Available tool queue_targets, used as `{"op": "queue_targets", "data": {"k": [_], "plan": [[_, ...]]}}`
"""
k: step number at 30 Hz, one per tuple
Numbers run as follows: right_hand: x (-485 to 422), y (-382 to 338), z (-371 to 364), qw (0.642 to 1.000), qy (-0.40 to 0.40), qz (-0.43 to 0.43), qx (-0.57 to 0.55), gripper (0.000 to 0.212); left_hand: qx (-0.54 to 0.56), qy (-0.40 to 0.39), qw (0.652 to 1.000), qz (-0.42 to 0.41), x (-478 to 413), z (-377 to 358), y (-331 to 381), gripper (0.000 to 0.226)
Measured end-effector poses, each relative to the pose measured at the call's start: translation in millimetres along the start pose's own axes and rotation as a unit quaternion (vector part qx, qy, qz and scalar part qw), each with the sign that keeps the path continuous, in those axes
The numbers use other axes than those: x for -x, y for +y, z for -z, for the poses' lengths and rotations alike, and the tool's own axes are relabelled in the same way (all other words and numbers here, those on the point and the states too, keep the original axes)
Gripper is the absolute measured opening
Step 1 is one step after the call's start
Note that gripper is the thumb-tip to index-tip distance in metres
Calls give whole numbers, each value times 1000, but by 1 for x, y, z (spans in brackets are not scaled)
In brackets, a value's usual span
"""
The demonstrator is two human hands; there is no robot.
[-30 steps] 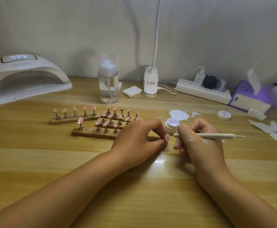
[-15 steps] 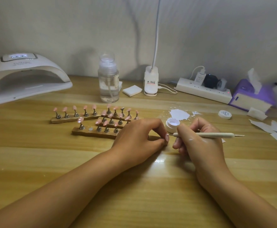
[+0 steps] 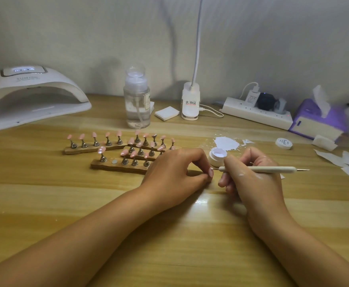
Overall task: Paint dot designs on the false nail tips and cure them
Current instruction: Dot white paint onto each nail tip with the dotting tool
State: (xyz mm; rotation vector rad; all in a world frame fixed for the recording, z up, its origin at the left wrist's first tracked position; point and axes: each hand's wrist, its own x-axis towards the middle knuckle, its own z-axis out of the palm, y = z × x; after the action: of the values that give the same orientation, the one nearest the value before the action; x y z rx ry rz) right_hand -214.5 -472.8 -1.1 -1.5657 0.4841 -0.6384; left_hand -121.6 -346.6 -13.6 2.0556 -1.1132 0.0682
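Here, the left hand (image 3: 175,170) pinches a pink tip (image 3: 211,172) between thumb and curled forefinger, just in front of the open jar (image 3: 217,156). The right hand (image 3: 250,175) grips the pen (image 3: 258,169), whose point touches the tip. Left of the jar stand racks (image 3: 117,165) of more tips.

Behind stand a pump bottle (image 3: 136,109), power strip (image 3: 254,115) and tissue box (image 3: 314,123).
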Motion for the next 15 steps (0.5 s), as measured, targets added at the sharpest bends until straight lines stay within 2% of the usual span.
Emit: {"op": "queue_targets", "data": {"k": [4, 9, 15], "plan": [[2, -3, -1, 1000, 0, -12, -6, 21, -3, 0, 1000, 0, 0, 0, 1, 24], [0, 0, 0, 1000, -1, 4, -1, 39, -4, -2, 1000, -2, 0, 1, 1, 25], [1, -2, -2, 1000, 1, 0, -14, 23, -5, -1, 1000, -2, 1, 1, 2, 23]]}}
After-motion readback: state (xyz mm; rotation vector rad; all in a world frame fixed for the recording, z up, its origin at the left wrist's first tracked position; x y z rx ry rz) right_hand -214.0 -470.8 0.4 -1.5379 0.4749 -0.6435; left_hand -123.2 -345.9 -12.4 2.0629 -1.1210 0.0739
